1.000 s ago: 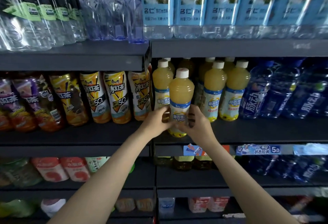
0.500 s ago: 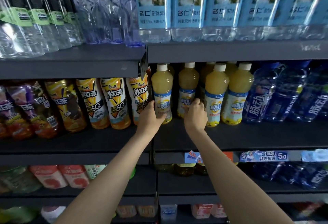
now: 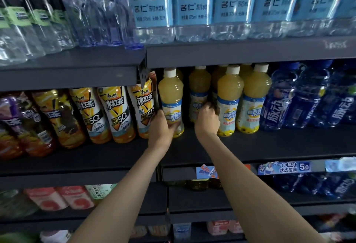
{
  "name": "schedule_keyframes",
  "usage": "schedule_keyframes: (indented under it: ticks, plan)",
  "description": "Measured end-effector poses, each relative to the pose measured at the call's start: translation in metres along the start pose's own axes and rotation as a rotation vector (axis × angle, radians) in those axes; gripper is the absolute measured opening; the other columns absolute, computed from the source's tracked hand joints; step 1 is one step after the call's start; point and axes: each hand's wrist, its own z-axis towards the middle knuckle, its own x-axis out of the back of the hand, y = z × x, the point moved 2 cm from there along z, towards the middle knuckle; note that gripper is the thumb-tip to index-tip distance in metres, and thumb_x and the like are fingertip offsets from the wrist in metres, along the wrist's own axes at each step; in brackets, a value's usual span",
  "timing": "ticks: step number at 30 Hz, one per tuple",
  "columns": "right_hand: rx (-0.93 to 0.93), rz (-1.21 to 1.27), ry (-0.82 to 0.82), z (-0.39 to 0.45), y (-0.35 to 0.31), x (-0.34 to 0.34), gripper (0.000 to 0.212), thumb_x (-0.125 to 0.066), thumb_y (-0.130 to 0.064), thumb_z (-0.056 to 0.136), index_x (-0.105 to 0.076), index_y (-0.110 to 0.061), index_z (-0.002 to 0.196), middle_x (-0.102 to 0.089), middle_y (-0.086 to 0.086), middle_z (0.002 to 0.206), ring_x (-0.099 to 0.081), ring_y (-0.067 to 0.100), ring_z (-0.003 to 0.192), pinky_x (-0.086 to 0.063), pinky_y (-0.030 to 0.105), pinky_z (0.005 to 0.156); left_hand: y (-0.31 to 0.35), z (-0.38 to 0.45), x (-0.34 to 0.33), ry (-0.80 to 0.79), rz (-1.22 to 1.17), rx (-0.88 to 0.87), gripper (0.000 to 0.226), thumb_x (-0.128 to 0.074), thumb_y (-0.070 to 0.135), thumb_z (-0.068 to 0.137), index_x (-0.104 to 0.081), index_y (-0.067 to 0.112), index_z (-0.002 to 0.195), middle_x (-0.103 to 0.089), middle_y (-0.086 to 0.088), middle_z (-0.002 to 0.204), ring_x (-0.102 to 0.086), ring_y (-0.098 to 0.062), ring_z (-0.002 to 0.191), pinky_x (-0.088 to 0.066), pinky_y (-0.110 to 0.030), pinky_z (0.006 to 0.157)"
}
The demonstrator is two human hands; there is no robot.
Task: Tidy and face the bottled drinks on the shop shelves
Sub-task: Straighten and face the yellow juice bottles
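The shelves [image 3: 250,142] are seen as dark grey and matt, smooth, seemingly painted metal. The juice bottles [image 3: 230,96] are made of clear, glossy plastic with matt white caps [image 3: 233,69] and smooth printed wraps. The tea bottles [image 3: 113,113] are covered in glossy shrink film that catches the light. The water bottles [image 3: 192,11] above are of transparent, ribbed plastic with shiny blue labels. The blue bottles [image 3: 308,96] are of tinted, translucent, glossy plastic. The price tags [image 3: 285,167] look like glossy printed paper or card.

shelving [image 3: 231,50]: dark grey, tiered | price strip [image 3: 285,167]: blue | lighting: seemingly dim
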Motion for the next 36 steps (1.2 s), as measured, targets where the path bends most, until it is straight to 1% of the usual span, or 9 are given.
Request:
schedule_keyframes:
  ticks: [7,11,15,18,21,25,28,31,36]
  plan:
    - [0.171,0.368,0.067,-0.027,0.013,0.007,0.028,-0.054,-0.01,0.093,-0.05,0.001,0.119,-0.063,0.018,0.112,-0.06,0.033,0.105,-0.047,0.038,0.083,-0.009,-0.02,0.013,-0.056,-0.107,-0.104,0.057,-0.071,0.027,0.081,-0.046,0.002,0.126,-0.057,-0.011,0.122,-0.053,-0.022,0.114,-0.039,-0.021,0.085]
    - [0.216,1.008,-0.236,-0.051,0.004,0.017,0.031,-0.058,-0.032,0.092,-0.058,-0.011,0.114,-0.066,0.006,0.111,-0.063,0.016,0.105,-0.051,0.038,0.094,-0.01,-0.041,0.023,-0.09,-0.359,-0.139,0.053,-0.074,0.018,0.078,-0.05,0.005,0.123,-0.059,0.001,0.109,-0.057,-0.014,0.105,-0.04,-0.004,0.074]
    - [0.296,0.781,-0.264,-0.061,-0.012,0.018,0.061,-0.076,-0.028,0.078,-0.049,-0.008,0.129,-0.062,0.003,0.12,-0.058,0.012,0.107,-0.047,0.021,0.085,-0.011,-0.058,0.024,-0.315,-0.329,-0.043,0.064,-0.074,0.015,0.078,-0.04,0.014,0.133,-0.055,0.004,0.117,-0.051,-0.009,0.109,-0.036,-0.012,0.077]
    - [0.247,0.734,-0.15,-0.065,-0.014,0.023,0.054,-0.081,-0.02,0.073,-0.057,-0.005,0.119,-0.066,0.009,0.111,-0.061,0.019,0.1,-0.048,0.023,0.079,-0.012,-0.065,0.031,-0.321,-0.277,-0.008,0.065,-0.073,0.017,0.079,-0.041,0.016,0.135,-0.056,0.0,0.125,-0.051,-0.014,0.118,-0.035,-0.016,0.081]
    - [0.163,0.938,-0.227,-0.074,-0.009,0.035,0.038,-0.076,-0.016,0.078,-0.061,-0.004,0.11,-0.069,0.011,0.105,-0.065,0.023,0.097,-0.054,0.04,0.086,-0.015,-0.07,0.046,-0.434,-0.362,0.047,0.054,-0.074,0.024,0.078,-0.049,0.019,0.125,-0.057,0.008,0.113,-0.054,-0.009,0.109,-0.039,-0.019,0.082]
    - [-0.009,1.294,-0.366,-0.092,-0.005,0.059,0.025,-0.063,-0.014,0.089,-0.059,-0.003,0.111,-0.068,0.011,0.101,-0.067,0.02,0.09,-0.057,0.028,0.075,-0.01,-0.083,0.064,-0.513,-0.803,0.223,0.045,-0.073,0.023,0.077,-0.054,0.013,0.117,-0.065,-0.003,0.114,-0.064,-0.012,0.098,-0.053,-0.022,0.082]
    - [-0.131,1.274,-0.37,-0.102,-0.002,0.073,0.024,-0.057,-0.019,0.094,-0.056,-0.003,0.111,-0.067,0.012,0.098,-0.066,0.019,0.08,-0.058,0.023,0.061,0.006,-0.084,0.077,-0.268,-0.604,0.069,0.044,-0.08,0.024,0.071,-0.055,0.016,0.107,-0.064,0.0,0.103,-0.063,-0.013,0.093,-0.053,-0.024,0.079]
    - [-0.322,1.403,-0.429,-0.113,0.002,0.076,0.028,-0.062,-0.023,0.091,-0.052,-0.003,0.108,-0.066,0.018,0.094,-0.066,0.029,0.084,-0.057,0.036,0.069,0.022,-0.087,0.089,-0.042,-0.287,-0.25,0.061,-0.085,0.03,0.063,-0.056,0.018,0.115,-0.052,0.0,0.108,-0.052,-0.015,0.101,-0.044,-0.03,0.088]
    - [-0.429,1.574,-0.49,-0.124,0.003,0.082,0.042,-0.07,-0.026,0.083,-0.054,0.001,0.11,-0.066,0.02,0.097,-0.067,0.027,0.082,-0.055,0.036,0.06,0.036,-0.099,0.102,-0.074,-0.067,-0.601,0.072,-0.081,0.03,0.068,-0.048,0.018,0.131,-0.043,-0.004,0.124,-0.041,-0.021,0.117,-0.039,-0.034,0.099]
